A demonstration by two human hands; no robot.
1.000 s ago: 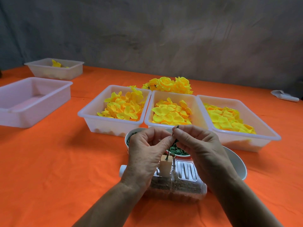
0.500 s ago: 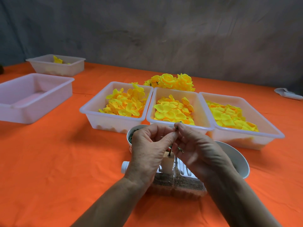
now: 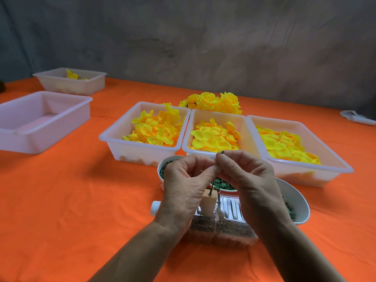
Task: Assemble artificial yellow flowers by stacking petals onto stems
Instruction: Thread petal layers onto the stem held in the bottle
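My left hand (image 3: 186, 188) and my right hand (image 3: 247, 180) meet fingertip to fingertip above a small pale block (image 3: 208, 204) with a thin wire standing in it. Both pinch a thin dark green stem (image 3: 222, 152), whose tip pokes out above my right fingers. Three white trays of yellow petals sit behind the hands: the left tray (image 3: 114, 139), the middle tray (image 3: 215, 117) and the right tray (image 3: 305, 169). A pile of finished yellow flowers (image 3: 211, 101) lies behind the trays.
A cup of green parts (image 3: 162, 169) stands by my left hand, a bowl of green rings (image 3: 222, 183) between my hands, and a white bowl (image 3: 299, 202) on the right. A clear plastic bottle (image 3: 219, 231) lies under the block. Two more white trays (image 3: 40, 121) (image 3: 71, 84) stand at the left.
Both hands have stayed pinched together over the block. My right fingers have shifted slightly on the stem, and the view has tilted a little.
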